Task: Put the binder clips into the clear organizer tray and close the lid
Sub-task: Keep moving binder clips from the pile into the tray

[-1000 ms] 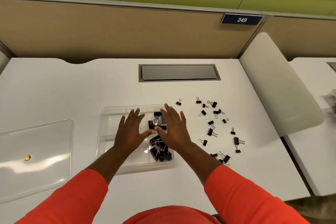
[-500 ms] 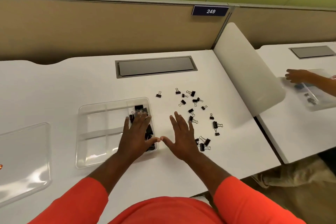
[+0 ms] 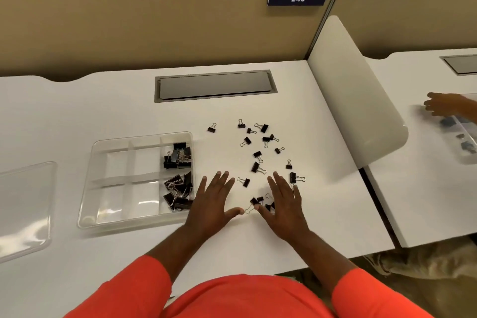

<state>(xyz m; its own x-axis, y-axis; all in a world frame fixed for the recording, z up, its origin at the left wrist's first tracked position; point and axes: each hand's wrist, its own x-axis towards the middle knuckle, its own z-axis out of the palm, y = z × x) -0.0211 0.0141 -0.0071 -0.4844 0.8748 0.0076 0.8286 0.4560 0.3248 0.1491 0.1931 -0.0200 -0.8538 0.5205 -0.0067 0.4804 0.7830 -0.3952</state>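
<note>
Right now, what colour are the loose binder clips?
Black with silver wire handles, clearest in the head view.

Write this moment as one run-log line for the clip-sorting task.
tray: open, clips in right compartments | lid: off, left of tray | loose clips: on desk | left hand: empty | right hand: over clips

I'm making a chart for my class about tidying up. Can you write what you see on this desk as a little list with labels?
Desk: white tabletop
Box: clear plastic organizer tray with compartments, lid off
Inside box: large black binder clips in the two right-hand compartments; the others look empty
Lid: clear plastic lid lying flat, left of the tray
Loose clips: small black binder clips scattered right of the tray
Left hand: open, flat, beside the tray, holding nothing
Right hand: open, over a few loose clips
Work left: collect loose clips, close lid
</note>
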